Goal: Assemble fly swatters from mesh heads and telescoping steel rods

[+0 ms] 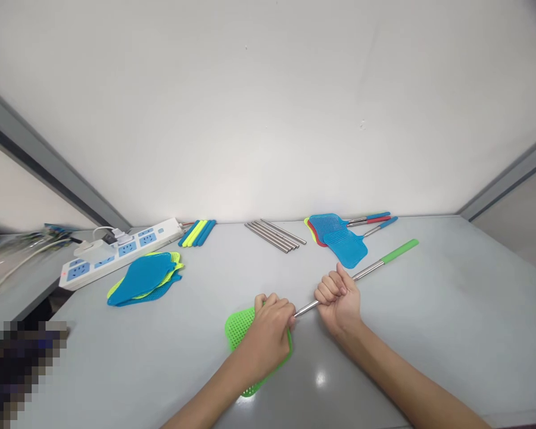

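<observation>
In the head view, a green fly swatter is held low over the grey table. My left hand (270, 330) grips its perforated green head (239, 328) near the neck, covering much of it. Wrapped around the metal rod (368, 270), my right hand (339, 298) is closed in a fist. A green handle (401, 251) sits on the rod's far end, up and to the right. Whether the rod is fully seated in the head is hidden by my left fingers.
Blue and yellow swatter heads (145, 277) lie stacked at left beside a white power strip (125, 253). Along the wall are blue and yellow handles (196, 233), several metal rods (274, 235) and a pile of blue, red and yellow swatters (346, 244).
</observation>
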Tool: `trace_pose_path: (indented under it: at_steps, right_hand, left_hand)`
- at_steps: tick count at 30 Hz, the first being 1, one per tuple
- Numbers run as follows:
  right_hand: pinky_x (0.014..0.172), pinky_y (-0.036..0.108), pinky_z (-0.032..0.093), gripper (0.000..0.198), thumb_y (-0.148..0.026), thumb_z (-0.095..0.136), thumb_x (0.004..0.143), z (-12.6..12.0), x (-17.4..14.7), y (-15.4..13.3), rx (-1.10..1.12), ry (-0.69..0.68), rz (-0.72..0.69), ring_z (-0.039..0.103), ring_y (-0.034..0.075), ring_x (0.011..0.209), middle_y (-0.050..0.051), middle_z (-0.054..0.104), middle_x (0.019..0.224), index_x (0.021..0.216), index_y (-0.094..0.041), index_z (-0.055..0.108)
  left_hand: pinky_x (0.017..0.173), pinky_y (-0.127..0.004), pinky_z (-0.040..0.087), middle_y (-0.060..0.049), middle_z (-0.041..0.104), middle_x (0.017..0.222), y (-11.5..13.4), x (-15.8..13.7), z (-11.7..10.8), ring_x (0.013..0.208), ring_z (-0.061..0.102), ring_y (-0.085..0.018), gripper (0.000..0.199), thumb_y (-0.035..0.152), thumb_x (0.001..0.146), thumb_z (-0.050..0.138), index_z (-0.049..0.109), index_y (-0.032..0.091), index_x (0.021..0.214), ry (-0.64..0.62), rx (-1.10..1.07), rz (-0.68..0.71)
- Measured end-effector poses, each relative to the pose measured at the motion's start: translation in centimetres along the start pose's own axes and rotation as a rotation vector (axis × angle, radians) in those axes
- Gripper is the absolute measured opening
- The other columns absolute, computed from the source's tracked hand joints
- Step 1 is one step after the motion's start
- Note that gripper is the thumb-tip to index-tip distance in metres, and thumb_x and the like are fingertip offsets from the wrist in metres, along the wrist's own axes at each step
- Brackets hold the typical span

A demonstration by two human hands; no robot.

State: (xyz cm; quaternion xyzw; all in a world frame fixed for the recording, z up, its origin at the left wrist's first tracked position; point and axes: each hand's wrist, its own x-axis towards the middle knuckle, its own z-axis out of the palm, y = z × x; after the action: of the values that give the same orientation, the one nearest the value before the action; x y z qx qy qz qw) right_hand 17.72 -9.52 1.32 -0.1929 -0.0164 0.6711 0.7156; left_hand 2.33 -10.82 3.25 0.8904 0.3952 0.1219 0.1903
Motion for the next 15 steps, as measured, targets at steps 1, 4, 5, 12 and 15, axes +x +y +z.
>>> trace_pose_path:
  at_steps: [1, 4, 5, 12, 15]
  right_hand:
    - [0.032, 0.022, 0.012, 0.047, -0.032, 0.045, 0.078, 0.1, 0.0, 0.0, 0.002, 0.000, -0.001, 0.006, 0.006, 0.035, -0.009, 0.010, 0.040, 0.045, -0.019, 0.014]
    - [0.032, 0.021, 0.013, 0.046, -0.031, 0.045, 0.079, 0.4, 0.0, -0.3, 0.010, -0.019, 0.011, 0.008, 0.006, 0.034, -0.008, 0.010, 0.040, 0.045, -0.018, 0.015]
    - [0.032, 0.021, 0.014, 0.046, -0.030, 0.045, 0.079, 0.6, 0.1, -0.4, 0.005, -0.033, 0.028, 0.008, 0.006, 0.034, -0.008, 0.011, 0.040, 0.045, -0.018, 0.015]
    - [0.038, 0.021, 0.025, 0.043, -0.029, 0.046, 0.078, 1.5, 0.5, -1.1, -0.090, -0.135, 0.141, 0.021, 0.007, 0.038, -0.007, 0.020, 0.043, 0.045, -0.018, 0.023]
    - [0.044, 0.022, 0.031, 0.037, -0.030, 0.048, 0.077, 1.5, 0.6, -1.1, -0.140, -0.149, 0.145, 0.029, 0.008, 0.042, -0.006, 0.026, 0.046, 0.047, -0.018, 0.030]
  left_hand:
    - [0.067, -0.031, 0.027, 0.002, 0.043, 0.061, 0.0, 0.0, 0.0, 0.066, 0.036, -0.014, 0.022, 0.003, 0.077, 0.027, 0.033, 0.017, 0.061, -0.001, -0.006, 0.003]
    - [0.068, -0.031, 0.027, 0.002, 0.043, 0.061, 0.0, 0.0, -0.2, 0.066, 0.037, -0.014, 0.023, 0.005, 0.079, 0.026, 0.035, 0.017, 0.062, 0.000, -0.027, 0.010]
    - [0.068, -0.032, 0.027, 0.002, 0.043, 0.061, 0.0, 0.1, -0.3, 0.066, 0.037, -0.014, 0.023, 0.007, 0.081, 0.026, 0.035, 0.017, 0.062, -0.001, -0.034, 0.009]
    - [0.072, -0.033, 0.025, 0.002, 0.047, 0.061, -0.8, 0.4, -0.7, 0.069, 0.039, -0.014, 0.025, 0.029, 0.084, 0.034, 0.042, 0.017, 0.064, 0.063, -0.002, -0.025]
    - [0.074, -0.035, 0.023, 0.003, 0.049, 0.058, -1.4, 0.6, -0.8, 0.069, 0.040, -0.014, 0.031, 0.034, 0.084, 0.034, 0.044, 0.017, 0.061, 0.075, 0.014, -0.047]
